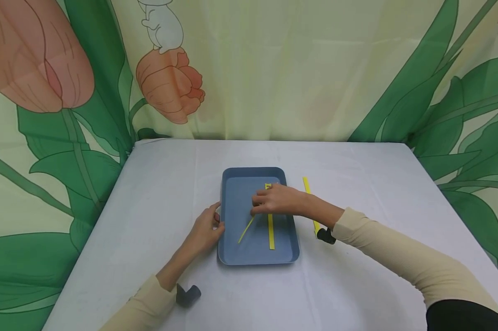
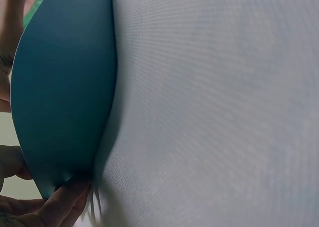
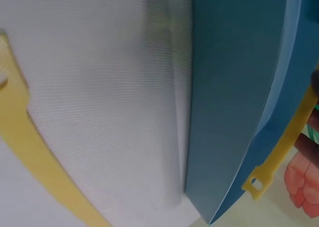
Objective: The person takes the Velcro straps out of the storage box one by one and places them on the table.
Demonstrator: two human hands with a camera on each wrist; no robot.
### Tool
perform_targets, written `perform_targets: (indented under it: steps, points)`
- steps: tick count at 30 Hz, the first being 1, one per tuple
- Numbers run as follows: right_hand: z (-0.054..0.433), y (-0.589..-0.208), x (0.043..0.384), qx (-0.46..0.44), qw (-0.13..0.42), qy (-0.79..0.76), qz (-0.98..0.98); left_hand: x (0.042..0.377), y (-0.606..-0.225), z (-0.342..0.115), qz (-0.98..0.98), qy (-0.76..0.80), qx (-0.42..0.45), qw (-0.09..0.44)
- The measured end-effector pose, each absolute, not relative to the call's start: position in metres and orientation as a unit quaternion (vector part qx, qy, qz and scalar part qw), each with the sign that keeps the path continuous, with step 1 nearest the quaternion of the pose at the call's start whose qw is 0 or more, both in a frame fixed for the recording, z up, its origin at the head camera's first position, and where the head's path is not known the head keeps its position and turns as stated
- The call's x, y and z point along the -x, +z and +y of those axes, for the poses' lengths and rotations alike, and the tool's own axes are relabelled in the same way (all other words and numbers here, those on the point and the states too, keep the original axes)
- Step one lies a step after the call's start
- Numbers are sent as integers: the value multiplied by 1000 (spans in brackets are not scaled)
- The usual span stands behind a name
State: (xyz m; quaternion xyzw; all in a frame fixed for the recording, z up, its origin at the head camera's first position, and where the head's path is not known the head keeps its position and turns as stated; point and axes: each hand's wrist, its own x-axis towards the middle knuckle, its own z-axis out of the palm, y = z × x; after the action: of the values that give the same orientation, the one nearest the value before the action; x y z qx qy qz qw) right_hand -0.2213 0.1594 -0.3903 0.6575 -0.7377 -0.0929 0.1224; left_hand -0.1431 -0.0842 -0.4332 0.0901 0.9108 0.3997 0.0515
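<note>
A shallow blue-grey tray (image 1: 236,250) stands on the white table. My left hand (image 1: 203,230) holds its left side, thumb and fingers at the rim; in the left wrist view, the fingers (image 2: 65,199) lie against the outer wall. Over the tray's middle, my right hand (image 1: 275,200) pinches a thin yellow strap (image 1: 246,230), seen nearly edge-on and slanting down toward the tray floor. Beneath that hand lies a flat yellow cable tie (image 1: 271,234), lengthwise in the tray; its holed head (image 3: 255,182) shows in the right wrist view.
Right of the tray, another yellow cable tie (image 1: 307,185) lies on the table (image 1: 356,184), partly hidden under the right forearm. Black wrist-worn pieces (image 1: 325,236) show at both cuffs. A tulip-patterned curtain (image 1: 273,69) hangs behind the table's far edge.
</note>
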Motion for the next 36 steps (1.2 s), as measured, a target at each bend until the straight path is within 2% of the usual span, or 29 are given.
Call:
perform_targets:
  steps: [7,23,36]
  points:
    - [165,-387,220,-656,122,-98,-738,142,-434,-84,906,409,-97,48]
    - [188,-378,227,-649,162,-50,-741,142,-434,-85,906,407,-102,47]
    - [214,-375,225,-621,128,-41,-772,142,-435,-84,906,409,-107,40]
